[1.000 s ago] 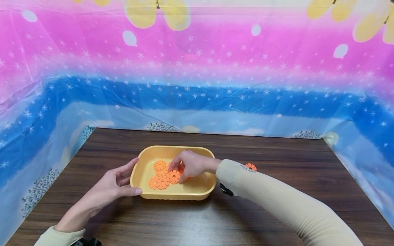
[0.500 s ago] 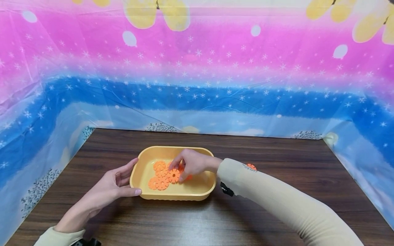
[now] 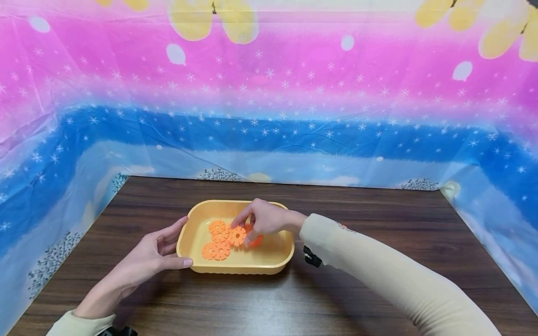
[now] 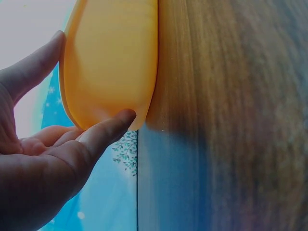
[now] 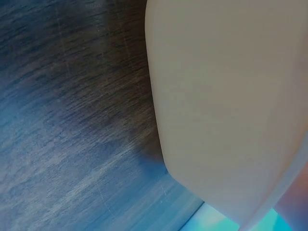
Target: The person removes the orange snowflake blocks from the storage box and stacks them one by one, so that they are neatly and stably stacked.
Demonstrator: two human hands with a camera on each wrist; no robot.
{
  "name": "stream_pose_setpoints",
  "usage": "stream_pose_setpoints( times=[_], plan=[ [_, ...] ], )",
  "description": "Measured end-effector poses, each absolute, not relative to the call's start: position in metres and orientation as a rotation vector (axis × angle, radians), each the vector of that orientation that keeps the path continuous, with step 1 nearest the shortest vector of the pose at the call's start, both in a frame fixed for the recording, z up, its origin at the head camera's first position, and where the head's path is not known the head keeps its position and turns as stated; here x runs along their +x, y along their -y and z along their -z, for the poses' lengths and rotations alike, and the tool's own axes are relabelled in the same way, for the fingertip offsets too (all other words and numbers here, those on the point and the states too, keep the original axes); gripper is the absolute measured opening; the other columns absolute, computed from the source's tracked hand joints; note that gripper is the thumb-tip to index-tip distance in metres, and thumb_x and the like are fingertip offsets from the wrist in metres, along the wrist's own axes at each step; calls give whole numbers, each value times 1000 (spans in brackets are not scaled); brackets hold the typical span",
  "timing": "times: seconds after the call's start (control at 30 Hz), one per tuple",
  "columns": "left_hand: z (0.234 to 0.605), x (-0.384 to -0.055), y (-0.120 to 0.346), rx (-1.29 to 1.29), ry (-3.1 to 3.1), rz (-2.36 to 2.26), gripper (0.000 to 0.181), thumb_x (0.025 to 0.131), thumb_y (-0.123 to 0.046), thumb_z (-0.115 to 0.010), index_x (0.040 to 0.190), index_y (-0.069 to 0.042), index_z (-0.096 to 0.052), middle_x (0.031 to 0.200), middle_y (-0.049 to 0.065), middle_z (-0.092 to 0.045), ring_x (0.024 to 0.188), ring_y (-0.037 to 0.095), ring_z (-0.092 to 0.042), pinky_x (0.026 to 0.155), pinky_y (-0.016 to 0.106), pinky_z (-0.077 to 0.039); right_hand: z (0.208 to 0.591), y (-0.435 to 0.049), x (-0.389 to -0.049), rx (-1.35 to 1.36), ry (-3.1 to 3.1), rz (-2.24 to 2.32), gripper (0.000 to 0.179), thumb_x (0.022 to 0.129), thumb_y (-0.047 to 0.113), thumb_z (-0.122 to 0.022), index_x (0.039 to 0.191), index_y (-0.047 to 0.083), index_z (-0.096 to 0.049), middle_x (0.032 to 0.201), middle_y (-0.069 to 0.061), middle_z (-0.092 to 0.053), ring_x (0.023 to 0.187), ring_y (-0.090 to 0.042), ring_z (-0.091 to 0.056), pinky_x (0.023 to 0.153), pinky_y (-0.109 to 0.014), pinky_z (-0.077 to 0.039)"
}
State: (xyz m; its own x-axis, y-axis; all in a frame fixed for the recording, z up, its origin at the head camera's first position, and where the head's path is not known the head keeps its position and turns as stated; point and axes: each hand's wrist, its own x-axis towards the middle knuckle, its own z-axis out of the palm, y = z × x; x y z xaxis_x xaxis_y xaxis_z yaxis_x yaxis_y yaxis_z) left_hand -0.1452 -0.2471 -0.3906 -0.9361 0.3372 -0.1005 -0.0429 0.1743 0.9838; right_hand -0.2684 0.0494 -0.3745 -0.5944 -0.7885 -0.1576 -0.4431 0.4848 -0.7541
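Bright cloth (image 3: 269, 93) hangs behind the back edge of the brown tabletop (image 3: 386, 205). Near that edge, left of the middle, sits a yellow tray (image 3: 235, 269), its long way running left to right. The left hand (image 3: 152, 252) spreads wide and holds the tray's left end. The right hand (image 3: 268, 219) is over the tray, finger and thumb pinching one orange disc (image 3: 233, 235) near the tray's middle, much closer than the left hand. Other orange discs (image 3: 225, 254) lie around it, most toward the tray's left edge.

I'm seeing a yellow rounded-rectangular plastic tray (image 3: 235, 269) sitting upright, the left hand (image 3: 154, 252) gripping its end; inside, flat orange notched plastic discs (image 3: 224, 254) are lying overlapped, the right hand (image 3: 267, 218) pinching one disc (image 3: 236, 240).
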Motion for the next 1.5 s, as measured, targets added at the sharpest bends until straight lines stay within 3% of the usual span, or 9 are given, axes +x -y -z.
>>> stream_pose_setpoints(
  times=[0.13, 0.4, 0.57, 1.17, 1.5],
  plan=[
    [391, -145, 247, 281, -2167, -1821, 104, 89, -3, -84, 168, -1, -16, 172, 22, -16, 147, 45, -36, 96, 26, -52, 371, -51, -268, -1006, -2237, 962, 44, 81, -4, -89, 123, 5, -79, 93, -3, -72, 57, -13, -40, 60, -23, -40],
    [392, -145, 247, 296, -2162, -1833, 103, 89, -2, -83, 168, -1, -17, 172, 21, -16, 147, 44, -36, 96, 26, -52, 367, -56, -267, -996, -2237, 995, 44, 82, -3, -88, 124, 4, -78, 112, 1, -75, 52, -13, -31, 54, -23, -33],
    [392, -146, 247, 298, -2148, -1839, 103, 90, -2, -83, 168, -2, -16, 172, 22, -15, 147, 45, -36, 96, 27, -52, 366, -59, -268, -1013, -2224, 1021, 44, 82, -2, -89, 124, 4, -78, 115, 0, -76, 53, -14, -28, 54, -23, -30],
    [392, -145, 247, 283, -2124, -1840, 104, 90, -2, -83, 169, -3, -14, 171, 24, -18, 146, 45, -38, 95, 29, -54, 362, -69, -263, -1015, -2184, 1107, 46, 83, -3, -88, 127, -3, -75, 104, -2, -75, 55, -13, -33, 56, -23, -32],
    [391, -145, 246, 267, -2138, -1832, 105, 90, -3, -83, 169, -4, -14, 171, 24, -18, 146, 45, -40, 95, 30, -55, 354, -77, -258, -1043, -2197, 1131, 46, 83, 0, -89, 126, -4, -75, 109, -9, -76, 59, -11, -43, 61, -22, -37]
  ],
)
